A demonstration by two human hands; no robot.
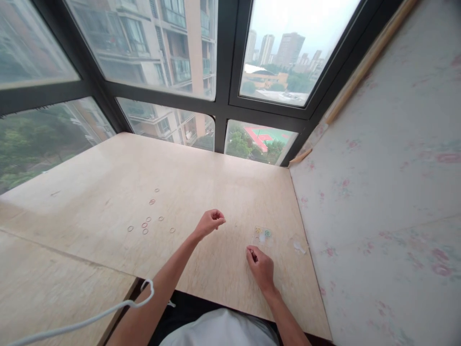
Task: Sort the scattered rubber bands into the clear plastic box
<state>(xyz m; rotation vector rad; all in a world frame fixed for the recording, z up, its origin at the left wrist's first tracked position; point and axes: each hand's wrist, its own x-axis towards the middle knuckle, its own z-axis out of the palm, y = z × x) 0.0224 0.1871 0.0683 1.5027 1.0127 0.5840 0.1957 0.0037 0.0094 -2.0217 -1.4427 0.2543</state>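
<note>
My left hand (211, 223) hovers near the middle of the pale tabletop (230, 187), thumb and fingers pinched together. Whatever sits between those fingertips is too small to make out. Lower and to the right, my right hand (261, 267) is curled closed, and its fingers hide anything inside. Just beyond it lies a clear plastic case (258, 240) with small yellow bands (258, 230) and green bands (267, 233) in it. Left of my left hand, several thin rings are scattered flat, among them a reddish ring (144, 225) and a brownish ring (172, 230).
A clear plastic piece (297, 246) lies by the floral-papered wall (374, 182) on the right. Dark window frames (222, 96) border the table's far side. A white cable (90, 319) loops beside my left forearm, near the table's front edge.
</note>
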